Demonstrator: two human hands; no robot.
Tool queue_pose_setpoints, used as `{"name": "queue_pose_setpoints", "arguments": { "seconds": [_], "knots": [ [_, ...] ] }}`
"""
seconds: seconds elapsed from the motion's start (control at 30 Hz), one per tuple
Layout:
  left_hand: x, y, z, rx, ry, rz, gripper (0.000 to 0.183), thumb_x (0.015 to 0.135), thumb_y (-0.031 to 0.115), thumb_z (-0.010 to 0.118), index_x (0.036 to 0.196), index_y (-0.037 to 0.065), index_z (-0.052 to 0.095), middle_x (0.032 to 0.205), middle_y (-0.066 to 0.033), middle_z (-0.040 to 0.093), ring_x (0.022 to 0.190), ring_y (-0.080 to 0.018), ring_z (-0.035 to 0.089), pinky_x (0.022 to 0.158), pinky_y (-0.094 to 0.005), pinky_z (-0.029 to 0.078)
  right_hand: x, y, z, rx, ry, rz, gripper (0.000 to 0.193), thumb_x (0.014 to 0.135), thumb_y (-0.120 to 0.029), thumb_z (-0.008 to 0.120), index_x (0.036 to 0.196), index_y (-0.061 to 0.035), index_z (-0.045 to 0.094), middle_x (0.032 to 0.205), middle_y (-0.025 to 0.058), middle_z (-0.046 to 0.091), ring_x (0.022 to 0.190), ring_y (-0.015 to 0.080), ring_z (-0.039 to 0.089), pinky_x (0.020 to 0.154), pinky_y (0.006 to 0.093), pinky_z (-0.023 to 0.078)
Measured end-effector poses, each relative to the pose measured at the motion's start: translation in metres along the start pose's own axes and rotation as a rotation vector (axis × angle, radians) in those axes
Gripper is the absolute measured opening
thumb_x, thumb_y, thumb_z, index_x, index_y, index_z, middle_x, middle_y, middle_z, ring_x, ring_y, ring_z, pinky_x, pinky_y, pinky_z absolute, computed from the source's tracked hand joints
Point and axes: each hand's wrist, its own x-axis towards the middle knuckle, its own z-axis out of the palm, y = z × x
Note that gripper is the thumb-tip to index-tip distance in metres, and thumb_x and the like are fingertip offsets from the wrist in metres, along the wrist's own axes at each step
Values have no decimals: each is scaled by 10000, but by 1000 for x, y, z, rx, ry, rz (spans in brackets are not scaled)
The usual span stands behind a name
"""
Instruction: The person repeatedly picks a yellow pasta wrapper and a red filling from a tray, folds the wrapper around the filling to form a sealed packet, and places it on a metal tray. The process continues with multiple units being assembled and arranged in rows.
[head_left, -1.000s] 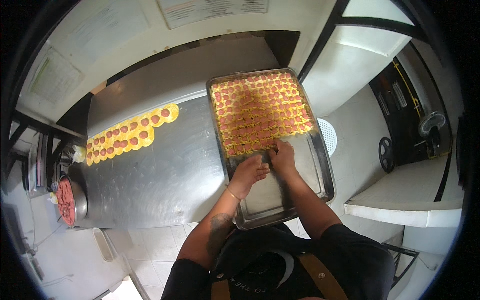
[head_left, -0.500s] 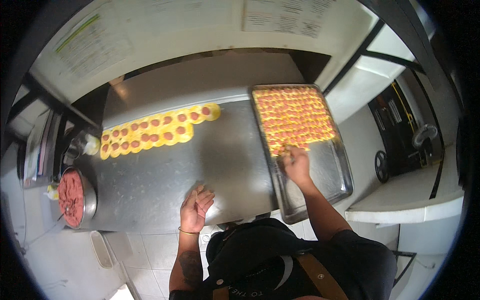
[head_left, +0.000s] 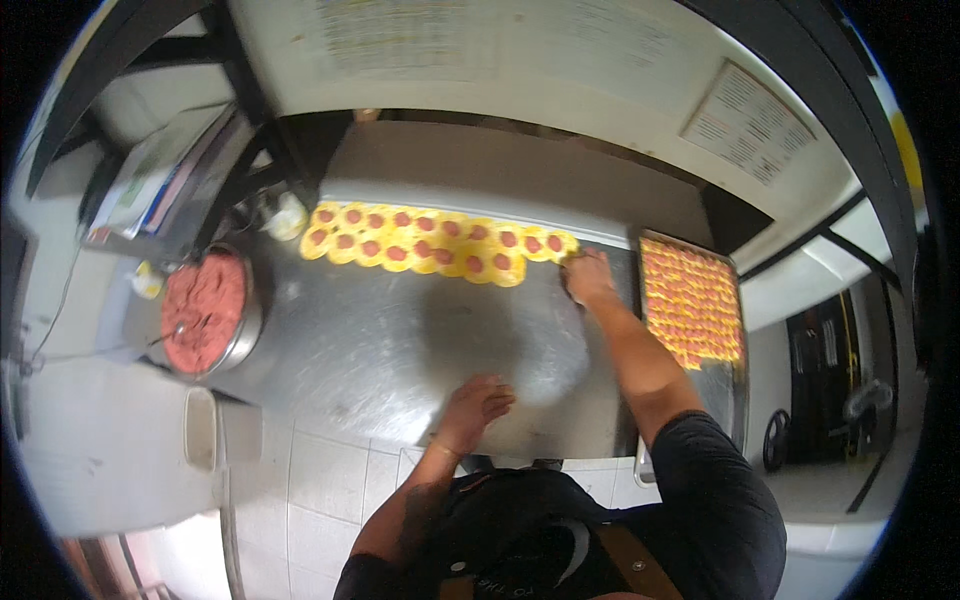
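shirt: black, short sleeves | left wrist: thin bracelet (forearms bare) | apron strap: brown

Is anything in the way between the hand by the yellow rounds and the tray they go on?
Nothing visible. The right hand is at the right end of the yellow rounds, and only bare steel table lies between it and the tray.

Worn on the head, looked steeply down through a fisheye lens onto the shiny steel worktable [head_left: 400, 350]. Faced the far wall, own torso at the near edge. Sat fairly high above, the long metal baking tray [head_left: 725, 390] at right.
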Motion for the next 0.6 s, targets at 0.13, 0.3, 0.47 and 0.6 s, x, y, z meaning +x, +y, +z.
{"name": "queue_pose_setpoints", "arguments": {
  "seconds": [0.13, 0.3, 0.47, 0.6],
  "knots": [
    [27, -14, 5, -124, -31, -66, 385, 1077, 195, 546, 1418, 18, 519, 1264, -165, 667, 1145, -307, 693, 1040, -421, 551, -14, -10, 29, -65, 191, -112, 362, 919, -117, 536, 1241, -37, 681, 1216, 144, 725, 1199, 305, 633, 1004, 486, 442],
    [78, -48, -4, -11, -298, 87, 362, 1098, 182, 448, 1413, 13, 507, 1311, -163, 640, 1192, -281, 676, 1013, -396, 560, -55, -35, 49, -190, 241, -174, 271, 888, -168, 568, 1083, -52, 717, 1035, 107, 744, 955, 254, 679, 818, 446, 468],
    [98, -65, 2, 158, -481, 235, 385, 1098, 153, 369, 1426, -13, 483, 1348, -188, 622, 1232, -301, 654, 1058, -397, 546, -74, -26, 55, -9, 323, -139, 230, 886, -158, 580, 1044, -60, 714, 1031, 107, 747, 1000, 264, 684, 894, 461, 472],
    [112, -83, 7, 120, -446, 162, 385, 1082, 152, 419, 1422, -14, 487, 1338, -179, 624, 1287, -288, 614, 1116, -401, 492, -73, -26, 51, -19, 298, -162, 230, 905, -156, 562, 1045, -55, 715, 1033, 126, 747, 1020, 287, 683, 951, 457, 454]
  ]
}}
